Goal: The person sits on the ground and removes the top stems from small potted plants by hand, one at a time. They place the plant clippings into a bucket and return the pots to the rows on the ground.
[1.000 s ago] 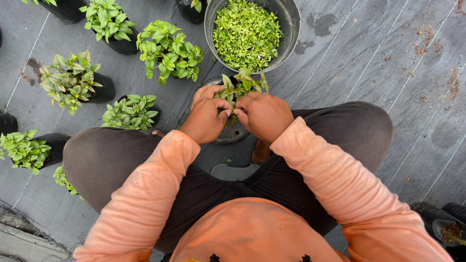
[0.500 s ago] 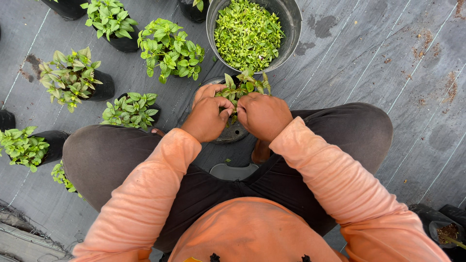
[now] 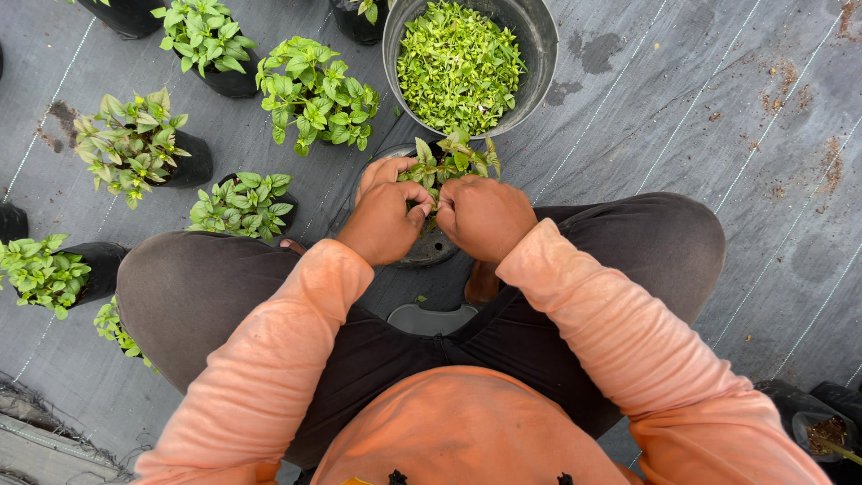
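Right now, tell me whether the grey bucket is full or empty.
Nearly full: green leaf cuttings fill the grey bucket close to its rim.

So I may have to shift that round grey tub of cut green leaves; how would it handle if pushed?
The tub looks wide and low, so it probably slides rather than tips. The loose leaves heaped inside likely weigh little and could spill if jolted.

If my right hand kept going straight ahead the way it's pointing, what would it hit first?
The right hand points up the picture, into the small plant both hands are pinching. Beyond that stands the grey bucket of green cuttings, though depth is hard to judge.
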